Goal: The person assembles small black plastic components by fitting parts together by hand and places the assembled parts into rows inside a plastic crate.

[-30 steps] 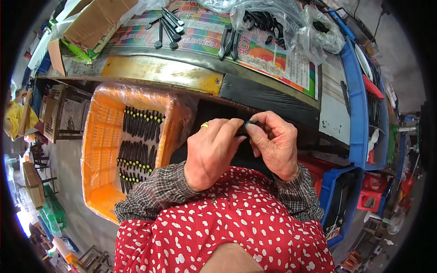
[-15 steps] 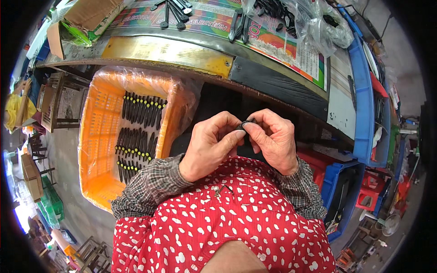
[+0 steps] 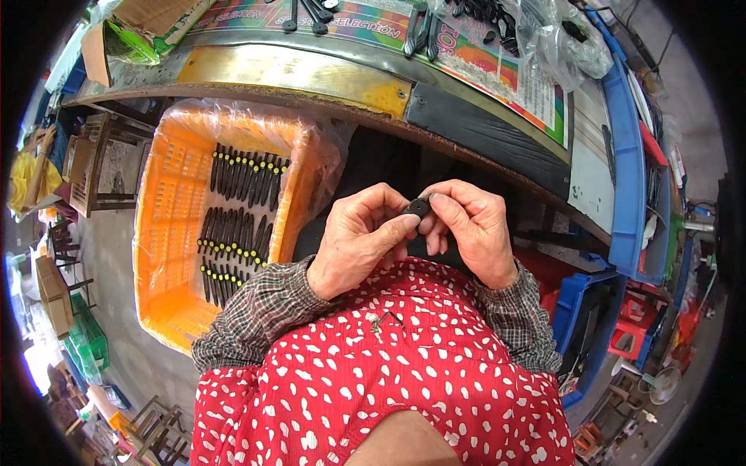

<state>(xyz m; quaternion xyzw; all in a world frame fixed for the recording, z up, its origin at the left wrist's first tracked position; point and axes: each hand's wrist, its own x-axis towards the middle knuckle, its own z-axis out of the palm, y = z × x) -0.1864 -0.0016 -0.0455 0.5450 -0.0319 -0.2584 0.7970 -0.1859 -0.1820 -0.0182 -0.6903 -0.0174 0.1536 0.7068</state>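
Note:
In front of my lap, my left hand (image 3: 361,241) is closed, pinching a small black part with a rounded end (image 3: 418,207) between thumb and fingers. A small hole shows in that rounded end; the rest of the part is hidden by my fingers. My right hand (image 3: 475,233) is closed too, its thumb and forefinger at the right edge of the same part. To the left of my hands stands an orange plastic crate (image 3: 159,225) lined with clear film. Inside it, slim black pieces with yellow dots (image 3: 237,175) lie in rows.
A workbench edge (image 3: 311,85) crosses beyond my hands. On it lie black long-handled parts (image 3: 423,33) and clear plastic bags (image 3: 548,46). An open cardboard box (image 3: 144,31) sits at the far left. Blue trays (image 3: 628,179) stand at right, with red stools (image 3: 633,322) beyond.
The black part has turned between my fingers, so its flat round face with the hole now shows. My right fingers have shifted slightly. The view has moved a little.

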